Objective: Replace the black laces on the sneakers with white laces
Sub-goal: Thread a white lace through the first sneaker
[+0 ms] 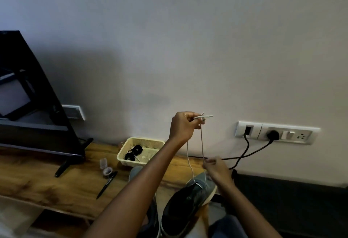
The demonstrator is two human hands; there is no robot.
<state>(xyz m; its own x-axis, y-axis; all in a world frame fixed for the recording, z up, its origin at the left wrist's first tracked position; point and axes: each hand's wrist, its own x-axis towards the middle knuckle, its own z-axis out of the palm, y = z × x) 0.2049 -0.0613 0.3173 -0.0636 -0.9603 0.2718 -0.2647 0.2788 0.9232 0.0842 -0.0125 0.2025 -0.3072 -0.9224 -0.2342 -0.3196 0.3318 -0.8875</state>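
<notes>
Left hand (pixel 183 126) raised, pinching white lace (pixel 201 139) ends — right hand (pixel 216 168) pinches strand above sneaker (pixel 186 203); black laces (pixel 132 153) in basket (pixel 131 141).

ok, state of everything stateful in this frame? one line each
left hand: raised, pinching both ends of the white lace
right hand: lower, pinching one lace strand
white lace: threaded through the sneaker, two strands pulled up
sneaker: on the lap, toe up, only partly laced
black laces: off, bundled in the cream basket
black plug: seated in the wall socket
pen: lying on the wooden table
</notes>
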